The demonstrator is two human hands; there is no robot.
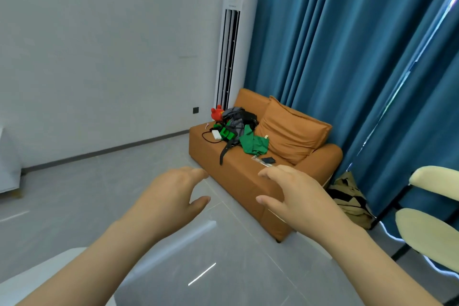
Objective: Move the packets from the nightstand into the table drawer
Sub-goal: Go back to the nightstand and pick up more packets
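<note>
Both arms reach forward over the glossy grey tiled floor [99, 206]. The left hand [173, 194] is held palm down with its fingers loosely spread and slightly bent, thumb pointing right, and it holds nothing. The right hand [293, 194] mirrors it, fingers relaxed and wide, thumb pointing left, also empty. The two hands are near each other but apart.

Beyond them stands an orange sofa [211, 154] with a matching cushion [290, 131] leaning against its back. On the far end of the seat lies a heap: a red plush toy [217, 112], a grey bag [236, 117], a green cloth [253, 143], a small white box [216, 134] with a dark cord, and a black strap [224, 151] hanging over the front edge. Nearer on the seat lies a small dark flat item [269, 160] beside something clear. Whether either is one of the packets cannot be told, and no packet can be made out elsewhere.

A white tower air conditioner [236, 32] stands in the far corner, just left of the teal curtains [347, 57]. A khaki bag [347, 194] sits on the floor between the sofa and a cream padded chair [427, 231] at the right. A white piece of furniture [7, 161] is cut off at the left edge, and a white surface [37, 278] shows at the near left.
</note>
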